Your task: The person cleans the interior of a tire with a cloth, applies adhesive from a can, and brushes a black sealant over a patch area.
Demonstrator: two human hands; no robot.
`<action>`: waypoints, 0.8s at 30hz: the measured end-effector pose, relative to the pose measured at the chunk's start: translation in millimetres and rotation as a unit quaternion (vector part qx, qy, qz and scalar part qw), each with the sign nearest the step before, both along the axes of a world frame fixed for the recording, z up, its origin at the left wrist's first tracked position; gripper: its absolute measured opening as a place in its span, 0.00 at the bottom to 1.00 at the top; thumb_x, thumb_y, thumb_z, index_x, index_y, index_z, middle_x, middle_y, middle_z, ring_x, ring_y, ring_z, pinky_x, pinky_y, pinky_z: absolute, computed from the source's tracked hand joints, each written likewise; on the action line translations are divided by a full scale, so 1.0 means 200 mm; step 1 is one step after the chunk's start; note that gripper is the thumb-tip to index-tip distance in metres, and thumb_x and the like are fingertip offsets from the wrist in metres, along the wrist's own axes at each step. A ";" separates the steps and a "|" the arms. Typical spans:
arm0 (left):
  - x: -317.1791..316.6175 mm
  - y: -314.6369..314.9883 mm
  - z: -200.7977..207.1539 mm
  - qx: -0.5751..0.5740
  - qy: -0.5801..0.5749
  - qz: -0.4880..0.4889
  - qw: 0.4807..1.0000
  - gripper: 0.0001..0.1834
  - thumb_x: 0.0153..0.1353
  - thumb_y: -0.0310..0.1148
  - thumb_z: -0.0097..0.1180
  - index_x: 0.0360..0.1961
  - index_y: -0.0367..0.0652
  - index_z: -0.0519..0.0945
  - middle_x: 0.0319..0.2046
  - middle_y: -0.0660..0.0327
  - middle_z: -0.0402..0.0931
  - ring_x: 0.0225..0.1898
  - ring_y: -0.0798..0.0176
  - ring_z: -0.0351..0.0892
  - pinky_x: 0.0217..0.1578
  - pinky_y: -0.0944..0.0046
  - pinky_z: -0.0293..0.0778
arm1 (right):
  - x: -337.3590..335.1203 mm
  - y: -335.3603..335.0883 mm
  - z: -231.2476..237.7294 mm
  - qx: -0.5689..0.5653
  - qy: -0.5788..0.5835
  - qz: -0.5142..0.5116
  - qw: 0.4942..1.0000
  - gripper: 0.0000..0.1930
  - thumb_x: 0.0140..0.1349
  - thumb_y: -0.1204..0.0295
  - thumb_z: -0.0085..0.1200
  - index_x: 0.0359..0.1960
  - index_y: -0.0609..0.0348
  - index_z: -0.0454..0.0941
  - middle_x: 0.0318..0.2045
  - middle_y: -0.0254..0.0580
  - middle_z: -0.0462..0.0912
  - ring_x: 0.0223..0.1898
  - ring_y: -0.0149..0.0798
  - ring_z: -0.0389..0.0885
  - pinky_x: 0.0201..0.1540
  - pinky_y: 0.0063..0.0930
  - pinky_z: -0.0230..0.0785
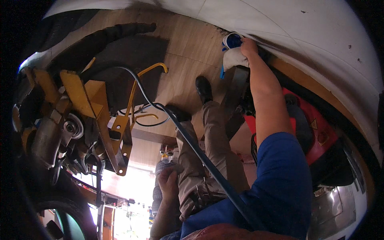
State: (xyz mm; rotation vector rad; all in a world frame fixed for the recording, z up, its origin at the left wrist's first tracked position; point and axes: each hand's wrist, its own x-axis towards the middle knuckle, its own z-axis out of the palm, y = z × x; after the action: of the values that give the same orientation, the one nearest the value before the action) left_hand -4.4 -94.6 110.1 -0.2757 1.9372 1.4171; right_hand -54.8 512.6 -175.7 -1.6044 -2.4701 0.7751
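A white tub (233,40) with dark blue inside stands near the foot of the pale wall (288,24), at the far edge of the floor. The right hand (249,47) is at its rim; whether the fingers are closed on it, I cannot tell. A cream cloth (234,58) lies just below the tub, beside that hand. The floor (186,42) is light, wood-patterned tile with thin joints, and a dark mat (138,56) covers part of it. A red machine (322,134) sits on the right, a yellow metal frame (94,104) on the left, and a dark hose (190,142) arches across between them. The left hand (168,179) is near the thigh, its grip unclear. Bright light fills the lower left.
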 end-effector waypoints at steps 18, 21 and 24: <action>0.16 0.10 -0.19 0.014 -0.057 -0.049 0.997 0.09 0.57 0.24 0.52 0.39 0.34 0.78 0.34 0.61 0.78 0.37 0.68 0.75 0.41 0.69 0.70 | 0.86 -1.61 -0.43 -0.433 -0.091 0.206 0.873 0.22 0.66 0.55 0.39 0.49 0.58 0.73 0.49 0.51 0.74 0.53 0.52 0.69 0.55 0.43 0.60; 0.23 0.00 -0.21 -0.009 -0.130 -0.087 0.988 0.08 0.58 0.24 0.52 0.38 0.33 0.77 0.33 0.62 0.79 0.36 0.69 0.76 0.41 0.69 0.71 | 0.87 -1.58 -0.45 -0.594 -0.139 0.181 0.771 0.24 0.64 0.54 0.42 0.53 0.58 0.71 0.54 0.50 0.71 0.57 0.49 0.65 0.59 0.40 0.56; 0.24 0.15 -0.38 -0.012 -0.110 -0.115 0.987 0.07 0.59 0.24 0.52 0.38 0.34 0.78 0.32 0.62 0.79 0.37 0.70 0.76 0.41 0.69 0.71 | 0.97 -1.59 -0.45 -0.694 -0.204 0.208 0.658 0.27 0.62 0.53 0.45 0.57 0.57 0.70 0.60 0.48 0.67 0.62 0.46 0.62 0.62 0.38 0.52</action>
State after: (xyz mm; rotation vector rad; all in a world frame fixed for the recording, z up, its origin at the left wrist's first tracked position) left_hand 44.2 -65.4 34.5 -0.2027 1.7449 1.1620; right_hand 139.1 194.6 -265.9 -1.3604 -2.4581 3.2686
